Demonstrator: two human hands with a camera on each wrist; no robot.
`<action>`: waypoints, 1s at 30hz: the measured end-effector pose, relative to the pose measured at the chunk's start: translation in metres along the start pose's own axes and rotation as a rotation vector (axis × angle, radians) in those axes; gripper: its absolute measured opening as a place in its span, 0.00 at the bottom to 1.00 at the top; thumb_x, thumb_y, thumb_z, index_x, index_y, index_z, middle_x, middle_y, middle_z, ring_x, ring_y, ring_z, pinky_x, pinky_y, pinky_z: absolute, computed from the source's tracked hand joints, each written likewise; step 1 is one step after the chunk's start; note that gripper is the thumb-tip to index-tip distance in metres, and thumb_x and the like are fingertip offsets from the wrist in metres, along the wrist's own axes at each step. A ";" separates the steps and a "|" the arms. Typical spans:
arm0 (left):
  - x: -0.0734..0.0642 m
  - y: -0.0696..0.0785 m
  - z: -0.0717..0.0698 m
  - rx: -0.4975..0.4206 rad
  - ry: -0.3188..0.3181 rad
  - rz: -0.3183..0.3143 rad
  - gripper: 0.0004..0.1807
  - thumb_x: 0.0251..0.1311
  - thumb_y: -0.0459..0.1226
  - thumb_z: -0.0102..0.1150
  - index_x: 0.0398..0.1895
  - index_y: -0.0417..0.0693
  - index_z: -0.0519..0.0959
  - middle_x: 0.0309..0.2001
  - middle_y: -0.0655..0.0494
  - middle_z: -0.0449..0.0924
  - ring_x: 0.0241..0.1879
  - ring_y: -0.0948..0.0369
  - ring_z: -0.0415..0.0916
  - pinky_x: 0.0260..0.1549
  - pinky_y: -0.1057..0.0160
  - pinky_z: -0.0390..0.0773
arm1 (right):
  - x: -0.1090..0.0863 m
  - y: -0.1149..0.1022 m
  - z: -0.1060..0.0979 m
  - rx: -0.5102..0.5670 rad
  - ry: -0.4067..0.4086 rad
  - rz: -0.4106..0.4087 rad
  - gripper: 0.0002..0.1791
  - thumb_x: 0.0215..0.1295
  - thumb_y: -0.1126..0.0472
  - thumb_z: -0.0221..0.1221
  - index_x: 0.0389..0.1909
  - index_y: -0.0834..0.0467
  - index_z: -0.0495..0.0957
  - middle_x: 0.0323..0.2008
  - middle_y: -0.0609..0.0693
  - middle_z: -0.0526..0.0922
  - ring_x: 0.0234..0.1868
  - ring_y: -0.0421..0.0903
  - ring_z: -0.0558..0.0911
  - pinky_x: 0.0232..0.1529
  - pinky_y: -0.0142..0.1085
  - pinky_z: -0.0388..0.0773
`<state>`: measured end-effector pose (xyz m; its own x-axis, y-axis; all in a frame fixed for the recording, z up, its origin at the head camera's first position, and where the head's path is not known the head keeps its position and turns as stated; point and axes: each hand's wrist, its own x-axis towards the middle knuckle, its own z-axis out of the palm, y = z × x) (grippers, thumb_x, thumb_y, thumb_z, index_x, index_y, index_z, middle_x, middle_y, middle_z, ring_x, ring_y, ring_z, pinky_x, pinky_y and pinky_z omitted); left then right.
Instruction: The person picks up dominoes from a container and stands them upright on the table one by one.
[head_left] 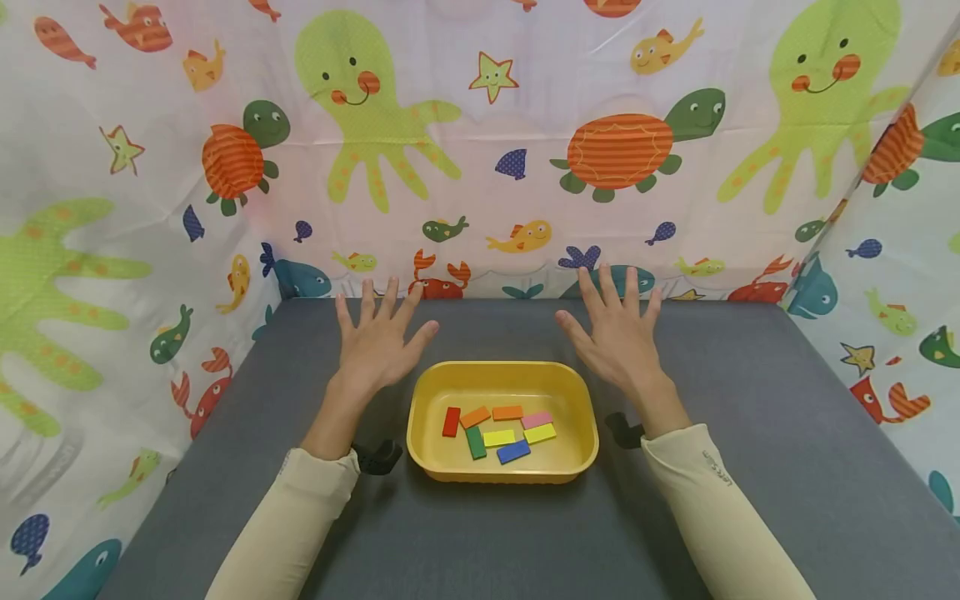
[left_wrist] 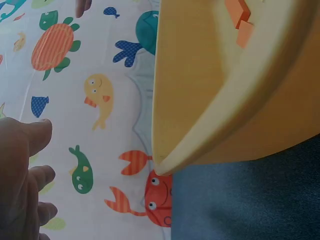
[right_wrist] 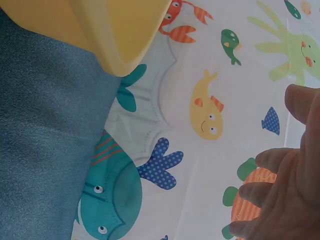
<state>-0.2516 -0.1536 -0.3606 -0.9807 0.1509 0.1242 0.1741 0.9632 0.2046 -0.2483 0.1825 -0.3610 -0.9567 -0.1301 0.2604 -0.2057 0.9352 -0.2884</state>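
Multicoloured oblong blocks (eight!) in one rounded yellow plastic tub, short of spread fingers on left hand + right hand.

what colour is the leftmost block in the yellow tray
Red. The leftmost block in the yellow tray shows best in the head view.

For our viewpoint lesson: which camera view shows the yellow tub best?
The head view, because the yellow tub appears whole there, small blocks inside. The left wrist view has only part of its rim and walls, with orange blocks; the right wrist view, one cropped corner.
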 end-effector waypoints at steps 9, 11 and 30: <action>-0.002 -0.002 0.003 -0.026 -0.012 0.004 0.42 0.71 0.68 0.34 0.83 0.64 0.46 0.84 0.51 0.32 0.81 0.42 0.17 0.71 0.31 0.13 | -0.002 0.001 0.001 0.036 -0.038 -0.002 0.45 0.75 0.29 0.39 0.83 0.47 0.40 0.83 0.57 0.37 0.81 0.69 0.30 0.71 0.72 0.18; -0.002 -0.002 0.005 -0.045 -0.017 0.005 0.42 0.71 0.67 0.34 0.83 0.65 0.46 0.84 0.51 0.32 0.81 0.42 0.16 0.70 0.31 0.12 | -0.002 0.002 0.002 0.058 -0.044 -0.007 0.45 0.75 0.30 0.40 0.83 0.48 0.41 0.83 0.58 0.38 0.81 0.69 0.30 0.71 0.72 0.18; -0.011 -0.021 0.023 -0.141 -0.085 0.071 0.41 0.72 0.65 0.41 0.83 0.67 0.46 0.84 0.50 0.33 0.81 0.41 0.17 0.69 0.29 0.13 | -0.009 0.014 0.011 0.180 -0.236 -0.083 0.43 0.76 0.34 0.45 0.83 0.48 0.43 0.83 0.56 0.39 0.82 0.66 0.31 0.74 0.71 0.22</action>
<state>-0.2469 -0.1704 -0.3890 -0.9683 0.2419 0.0617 0.2484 0.9097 0.3328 -0.2453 0.1927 -0.3776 -0.9523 -0.2959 0.0748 -0.2978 0.8474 -0.4396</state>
